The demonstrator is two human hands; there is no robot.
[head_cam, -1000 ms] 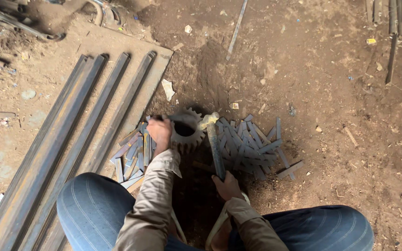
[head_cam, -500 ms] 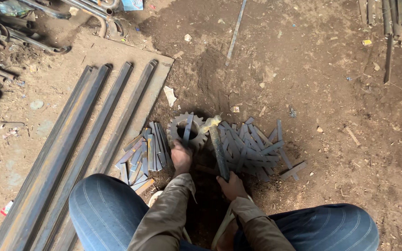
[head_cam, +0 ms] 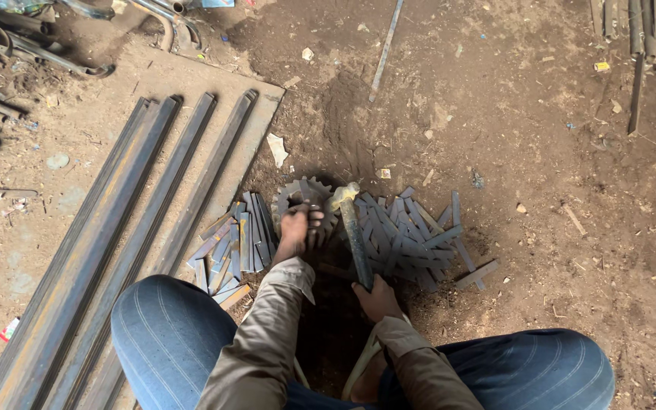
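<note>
I squat on a dirt floor. My left hand rests on a toothed metal gear lying flat on the ground; whether it pinches a small piece there is hidden. My right hand grips the handle of a hammer, whose pale head lies just right of the gear. A pile of short flat metal strips spreads to the right of the hammer. A second, smaller pile of strips lies to the left of the gear.
Long steel bars lie on a flat board at the left. Bent pipes and scrap sit at the top left, rods at the top right. A thin rod lies beyond the gear. My knees frame the bottom.
My left hand has come back from the left strip pile onto the gear's near edge. The hammer stays about where it was, head beside the gear.
</note>
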